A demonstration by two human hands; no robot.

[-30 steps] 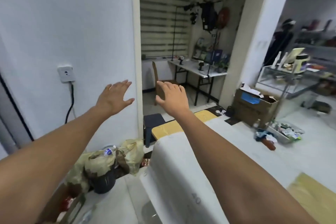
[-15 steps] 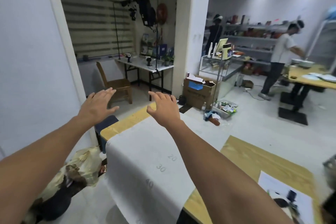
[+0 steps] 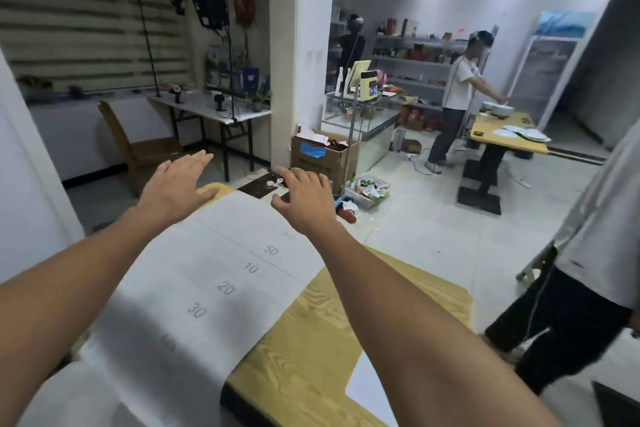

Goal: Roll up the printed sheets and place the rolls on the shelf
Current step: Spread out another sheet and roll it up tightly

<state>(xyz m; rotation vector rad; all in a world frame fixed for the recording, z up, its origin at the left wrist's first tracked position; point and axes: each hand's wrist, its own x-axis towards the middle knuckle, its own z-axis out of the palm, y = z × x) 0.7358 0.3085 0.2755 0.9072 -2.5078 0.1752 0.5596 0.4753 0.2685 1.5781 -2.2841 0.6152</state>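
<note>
A wood-grain table [image 3: 311,340] fills the lower middle of the view. The printed sheet [image 3: 207,270], long and white, lies flat along it. Its long axis runs from the near left away toward the table's far end, and the near part spills past the table's edge at the lower left. Grey numbers run down its length: from the far end a blurred 40, then 50, 10, 20 and 30, with a thin line crossing between 50 and 10. A nearer number is too blurred to read.

The left hand [image 3: 173,187] is palm down over the sheet's far left corner, fingers straight and close together, thumb out. The right hand [image 3: 304,201] is palm down over the far right corner, fingers slightly bent and a little apart. Whether either touches the paper I cannot tell.

On the floor beyond, an open cardboard box [image 3: 322,159] with a blue patch on its side holds loose papers. A white tray [image 3: 369,189] near it holds small colourful packets.
</note>
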